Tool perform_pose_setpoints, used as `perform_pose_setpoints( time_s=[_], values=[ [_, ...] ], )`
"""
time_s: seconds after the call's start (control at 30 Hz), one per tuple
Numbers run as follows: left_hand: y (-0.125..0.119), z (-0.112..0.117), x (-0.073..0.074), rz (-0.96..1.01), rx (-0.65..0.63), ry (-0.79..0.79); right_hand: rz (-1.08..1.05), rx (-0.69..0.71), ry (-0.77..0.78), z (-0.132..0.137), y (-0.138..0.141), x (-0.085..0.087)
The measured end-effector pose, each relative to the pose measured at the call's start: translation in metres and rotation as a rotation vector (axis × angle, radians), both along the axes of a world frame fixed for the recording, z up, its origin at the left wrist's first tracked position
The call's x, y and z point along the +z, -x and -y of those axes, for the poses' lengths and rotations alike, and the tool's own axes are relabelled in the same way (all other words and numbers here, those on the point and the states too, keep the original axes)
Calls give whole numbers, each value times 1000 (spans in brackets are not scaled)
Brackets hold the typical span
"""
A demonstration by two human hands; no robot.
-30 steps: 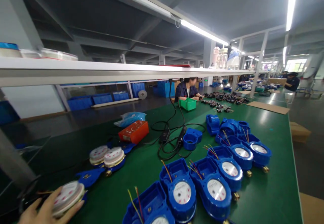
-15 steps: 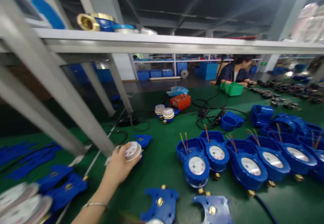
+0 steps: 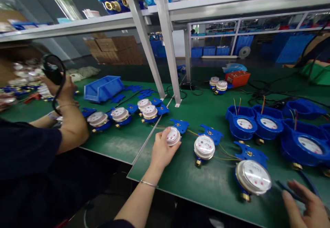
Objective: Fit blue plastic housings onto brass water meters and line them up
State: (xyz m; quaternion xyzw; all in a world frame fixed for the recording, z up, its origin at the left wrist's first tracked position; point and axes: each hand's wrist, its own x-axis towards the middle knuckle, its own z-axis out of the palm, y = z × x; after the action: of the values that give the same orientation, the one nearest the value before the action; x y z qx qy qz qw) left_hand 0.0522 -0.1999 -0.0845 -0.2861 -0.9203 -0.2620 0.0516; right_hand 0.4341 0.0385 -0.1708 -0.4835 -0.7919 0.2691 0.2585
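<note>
My left hand (image 3: 165, 147) is closed round a round water meter (image 3: 173, 136) with a white dial and a blue bracket behind it, on the green bench. To its right stand two more such meters, a nearer one (image 3: 204, 147) and a larger-looking one (image 3: 254, 177), each with a blue bracket at its back and a brass fitting in front. At the lower right my right hand (image 3: 306, 204) is half curled. A thin dark thing (image 3: 281, 185) passes between thumb and fingers; I cannot make out what it is.
Blue-cased meters (image 3: 243, 123) with coloured wires line the right side. At left, a co-worker's hand (image 3: 58, 87) lifts a black corded object (image 3: 52, 70). Several meters (image 3: 120, 114), a blue bin (image 3: 103, 88) and a shelf post (image 3: 167, 42) stand nearby. An orange box (image 3: 237, 79) sits further back.
My view has swung left and down, bringing the co-worker and the bench front into sight. My left hand still grips a meter. My right hand has come into view.
</note>
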Motion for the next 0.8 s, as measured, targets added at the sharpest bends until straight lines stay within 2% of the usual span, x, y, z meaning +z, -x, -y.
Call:
perform_pose_setpoints(
  time_s=[0.1, 0.17, 0.23, 0.3, 0.37, 0.47, 0.53, 0.63, 0.7, 0.8],
  values=[
    [-12, 2, -1, -6, 9, -23, -85, 12, -68, 0, 1, 11],
    [-20, 0, 2, -8, 8, -38, -197, 29, -28, 3, 7, 17],
    [-31, -6, 12, -85, 13, -56, -310, 92, 42, 12, 20, 25],
    [-43, -17, 25, -263, -20, -117, -350, 178, 77, 23, 39, 34],
    [-52, -35, 37, -371, -234, -163, -318, 212, 66, 36, 61, 42],
    [-54, -67, 41, -192, -666, -62, -297, 205, 28, 46, 87, 51],
    [-51, -82, 33, -75, -763, 24, -292, 218, -4, 45, 95, 54],
    [-52, -85, 16, -87, -703, 13, -262, 254, -47, 40, 95, 55],
    [-60, -76, 7, -137, -625, -29, -249, 293, -45, 37, 91, 56],
    [-76, -62, 2, -199, -548, -80, -243, 354, -26, 36, 87, 57]
  ],
)
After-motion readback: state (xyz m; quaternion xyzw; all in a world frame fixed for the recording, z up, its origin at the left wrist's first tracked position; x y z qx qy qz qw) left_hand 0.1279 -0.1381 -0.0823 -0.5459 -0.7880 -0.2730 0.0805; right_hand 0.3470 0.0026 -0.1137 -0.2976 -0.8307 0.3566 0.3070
